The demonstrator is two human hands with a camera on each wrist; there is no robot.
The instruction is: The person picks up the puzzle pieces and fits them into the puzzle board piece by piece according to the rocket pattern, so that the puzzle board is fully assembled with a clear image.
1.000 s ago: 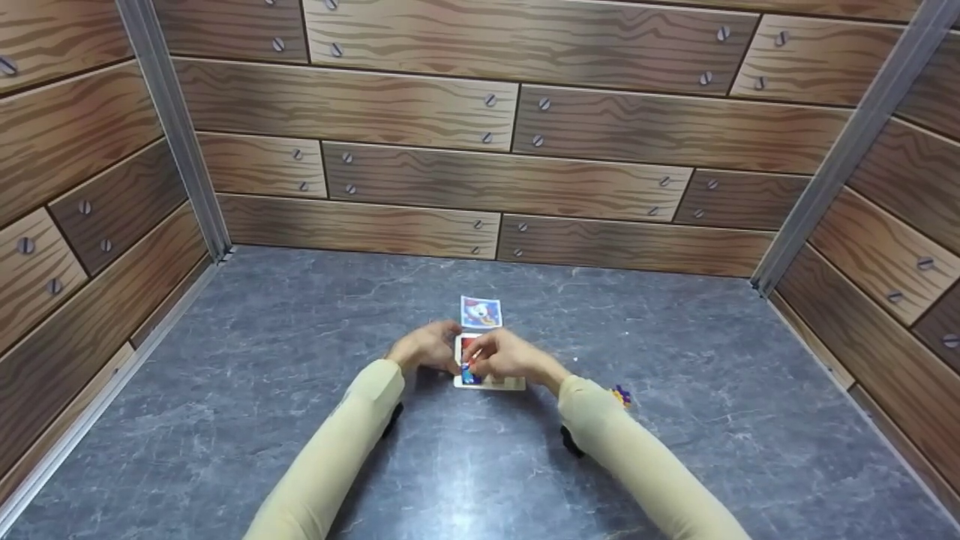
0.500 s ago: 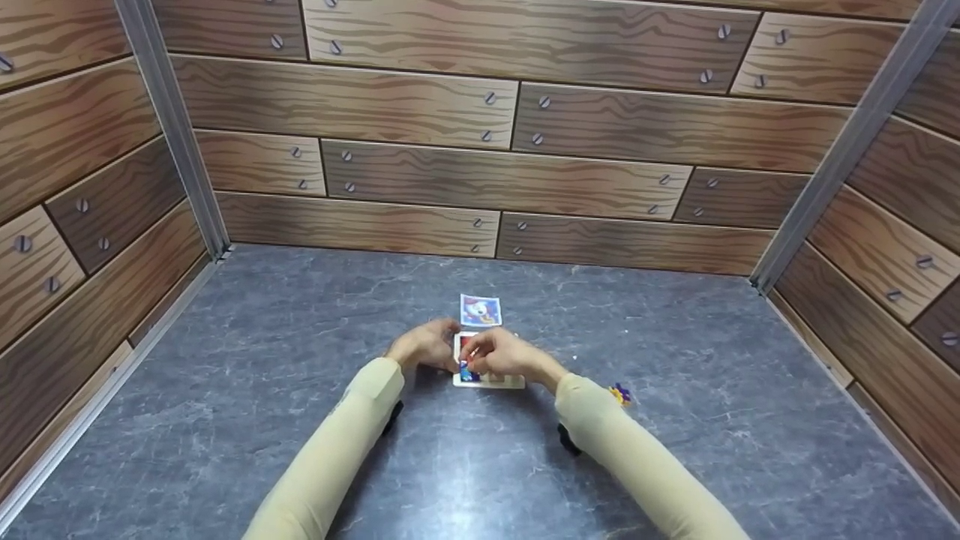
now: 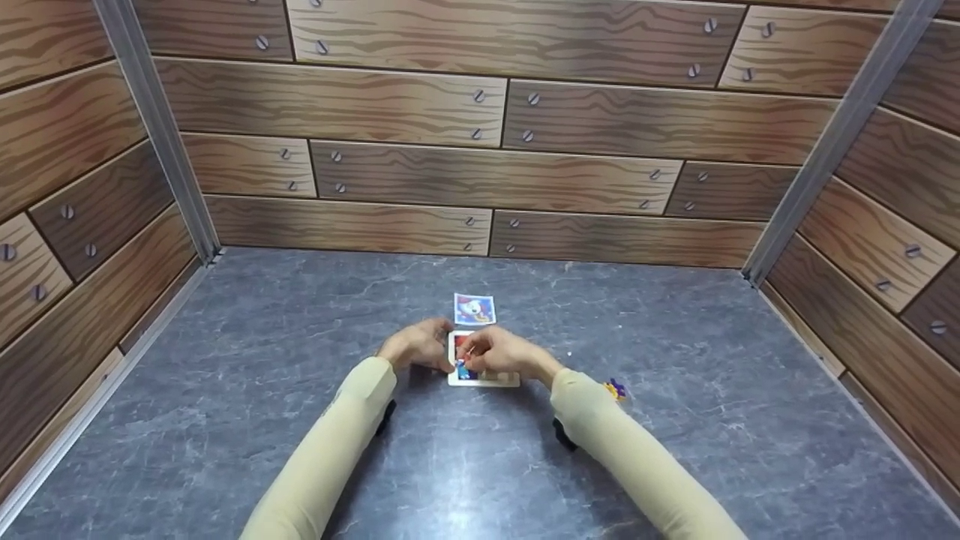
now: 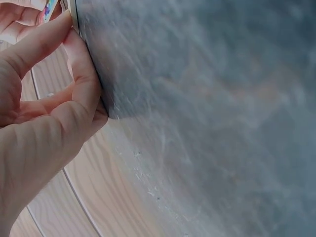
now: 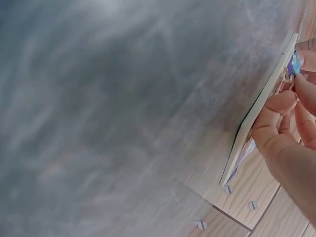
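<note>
A small puzzle board with a pale rim (image 3: pixel 484 385) lies flat on the table, with red and blue showing on its left side. My left hand (image 3: pixel 420 343) grips its left edge, the thumb tip right at the rim. Over the board, my right hand (image 3: pixel 501 354) pinches a small, brightly coloured puzzle piece (image 4: pixel 50 10) between thumb and fingers. In the right wrist view that blue-green piece (image 5: pixel 294 63) stands tilted, close to the left thumb. The right fingers cover the middle of the board.
Just behind the board lies a square picture card (image 3: pixel 475 309) with a white cartoon figure on blue. A small cluster of purple and orange pieces (image 3: pixel 616 389) sits beside the right forearm. Wood-patterned walls (image 3: pixel 405 172) enclose the grey marbled table (image 3: pixel 315 292).
The whole head view shifts slightly left. Both hands stay at the board, and the right fingers tilt a little over its left part.
</note>
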